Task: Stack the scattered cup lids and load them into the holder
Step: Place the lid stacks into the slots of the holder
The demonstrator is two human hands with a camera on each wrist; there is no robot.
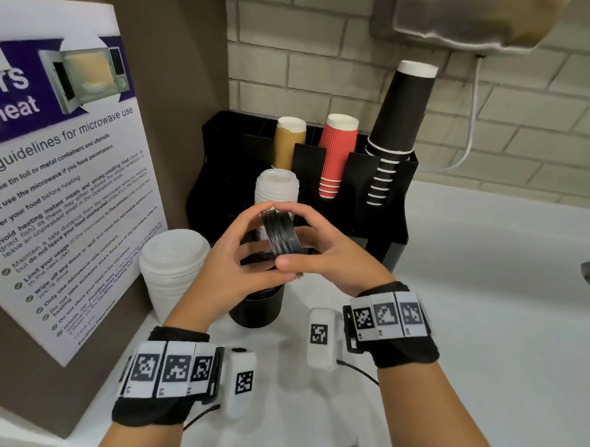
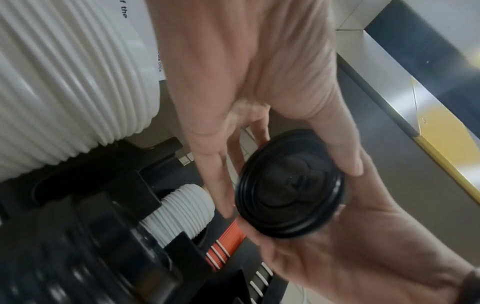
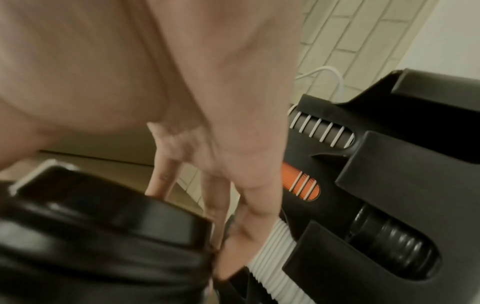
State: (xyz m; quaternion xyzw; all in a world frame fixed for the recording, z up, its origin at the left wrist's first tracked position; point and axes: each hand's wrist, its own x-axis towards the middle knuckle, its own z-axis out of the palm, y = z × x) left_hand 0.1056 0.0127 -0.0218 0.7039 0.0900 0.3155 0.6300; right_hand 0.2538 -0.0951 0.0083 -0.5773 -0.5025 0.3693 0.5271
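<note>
Black lids (image 1: 281,233) sit pinched between left hand (image 1: 221,260) and right hand (image 1: 335,255).

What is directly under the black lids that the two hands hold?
Under the black lids, gripped by the left hand and right hand, a black lid stack stands on the counter. The hands cover its top.

white counter (image 1: 493,299) | on it: black holder (image 1: 381,219), white lid stack (image 1: 174,269), black lid stack (image 1: 257,309)
</note>
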